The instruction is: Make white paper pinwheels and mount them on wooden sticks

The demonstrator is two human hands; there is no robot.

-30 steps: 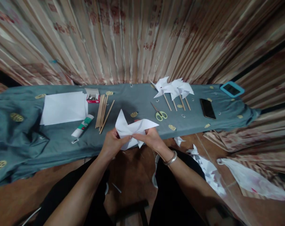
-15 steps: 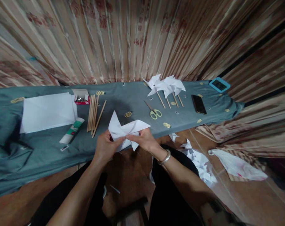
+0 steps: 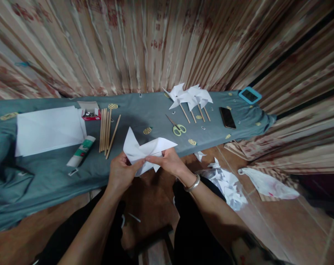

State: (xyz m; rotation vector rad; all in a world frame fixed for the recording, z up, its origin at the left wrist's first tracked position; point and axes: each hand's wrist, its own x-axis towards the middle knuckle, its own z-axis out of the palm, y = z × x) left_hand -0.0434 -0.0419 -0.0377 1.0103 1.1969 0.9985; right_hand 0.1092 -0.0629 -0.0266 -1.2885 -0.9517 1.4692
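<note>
A white paper pinwheel (image 3: 148, 150), without a stick, is held between both hands at the table's front edge. My left hand (image 3: 122, 170) grips its left side, thumb pressed towards the centre. From the right, my right hand (image 3: 169, 160) pinches it, with its thumb near the middle beside the left thumb; a bracelet circles that wrist. The fingers behind the paper are hidden. Wooden sticks (image 3: 105, 130) lie just beyond my left hand. Scissors (image 3: 179, 129) with light green handles rest past the paper. Several finished pinwheels (image 3: 187, 96) on sticks lie at the back.
On the cloth-covered table (image 3: 136, 114) are white paper sheets (image 3: 49, 130), a green-and-white tube (image 3: 81, 151), an open small red box (image 3: 91, 112) of metal pieces, a phone (image 3: 227, 117) and a blue-framed display (image 3: 250, 95). Paper scraps (image 3: 229, 187) and a plastic bag (image 3: 267, 184) lie on the floor.
The whole view has shifted slightly, so the table items sit a little further left. Both hands still hold the pinwheel, which is tilted a bit differently, its lower point showing less.
</note>
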